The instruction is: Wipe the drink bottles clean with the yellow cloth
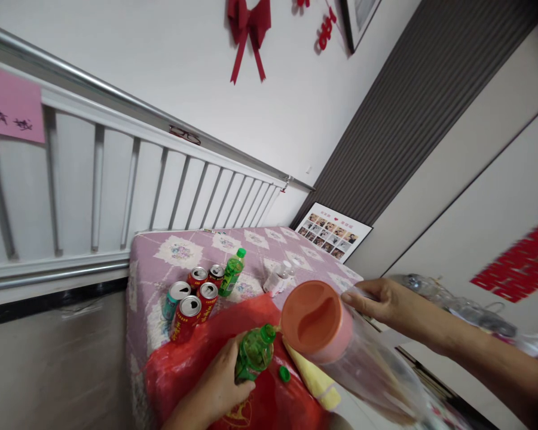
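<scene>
My left hand (226, 373) is wrapped round a green plastic bottle (254, 352), tilted slightly, its neck uncapped. A tilted clear pitcher (376, 376) with an orange lid (311, 316) hangs from my right hand (379, 301), fingers closed on its handle. The lid's edge is right by the bottle's mouth; whether they touch I cannot tell. Below lies a green cap (284, 374) on a red plastic bag (197, 364), beside a folded yellow cloth (316, 382). Some brownish liquid seems to show inside the pitcher, though it is blurred.
Several opened drink cans (189, 316) and a capped green bottle (232, 273) stand behind the bag on a purple patterned tablecloth (179, 251). Small clear bottles (279, 278) are farther right. A white radiator (152, 185) runs along the wall, with glasses (185, 135) on top.
</scene>
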### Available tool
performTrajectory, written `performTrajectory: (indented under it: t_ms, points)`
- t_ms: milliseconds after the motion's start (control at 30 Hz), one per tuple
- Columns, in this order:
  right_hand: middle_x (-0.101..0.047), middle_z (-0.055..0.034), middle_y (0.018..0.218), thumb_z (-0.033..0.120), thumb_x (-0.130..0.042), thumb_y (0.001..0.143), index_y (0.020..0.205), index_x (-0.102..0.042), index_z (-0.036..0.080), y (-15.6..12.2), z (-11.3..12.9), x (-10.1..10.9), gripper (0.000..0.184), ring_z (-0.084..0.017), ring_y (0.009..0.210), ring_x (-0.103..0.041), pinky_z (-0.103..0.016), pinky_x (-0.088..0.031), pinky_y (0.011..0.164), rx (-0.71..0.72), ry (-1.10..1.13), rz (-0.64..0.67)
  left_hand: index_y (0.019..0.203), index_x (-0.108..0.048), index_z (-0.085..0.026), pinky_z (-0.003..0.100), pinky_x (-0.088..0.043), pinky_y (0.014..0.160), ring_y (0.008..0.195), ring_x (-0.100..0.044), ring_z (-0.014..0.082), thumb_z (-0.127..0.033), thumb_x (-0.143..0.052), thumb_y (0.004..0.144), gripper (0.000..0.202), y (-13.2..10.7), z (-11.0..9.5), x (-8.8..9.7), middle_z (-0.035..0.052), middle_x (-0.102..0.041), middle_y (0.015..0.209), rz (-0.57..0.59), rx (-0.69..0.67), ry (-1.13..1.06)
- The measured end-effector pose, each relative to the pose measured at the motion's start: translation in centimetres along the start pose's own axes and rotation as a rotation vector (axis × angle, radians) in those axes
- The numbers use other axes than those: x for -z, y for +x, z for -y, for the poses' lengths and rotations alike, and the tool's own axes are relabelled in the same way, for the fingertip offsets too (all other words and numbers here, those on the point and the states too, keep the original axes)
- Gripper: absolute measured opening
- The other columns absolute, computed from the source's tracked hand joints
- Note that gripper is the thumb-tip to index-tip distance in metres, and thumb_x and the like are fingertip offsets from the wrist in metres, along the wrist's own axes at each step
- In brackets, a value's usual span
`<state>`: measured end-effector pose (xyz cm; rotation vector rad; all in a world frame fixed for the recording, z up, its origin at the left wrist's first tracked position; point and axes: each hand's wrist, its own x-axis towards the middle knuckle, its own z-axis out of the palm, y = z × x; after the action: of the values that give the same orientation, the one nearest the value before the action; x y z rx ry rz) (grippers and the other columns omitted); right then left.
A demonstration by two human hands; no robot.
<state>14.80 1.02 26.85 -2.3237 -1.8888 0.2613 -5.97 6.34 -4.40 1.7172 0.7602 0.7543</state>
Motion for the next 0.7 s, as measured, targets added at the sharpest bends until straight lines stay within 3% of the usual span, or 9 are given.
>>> performTrajectory:
  t_ms: [700]
  points:
    - [-0.04,0.0035,0.05,0.089,-0.048,0.07,0.055,-0.044,0.023,0.7,-1.2,-0.5,0.068,-0.011,0.049,-0.034,-0.027,-0.024,0.046,-0.017,-0.009,-0.002,0.149,-0.036,-0.011,0.041,-0.034,0.12,0.139,-0.049,0.0273,-0.016,-0.062,0.068,0.086,-0.1,-0.2,0.0,0.0171,-0.052,0.148,0.004,0.006,0.0]
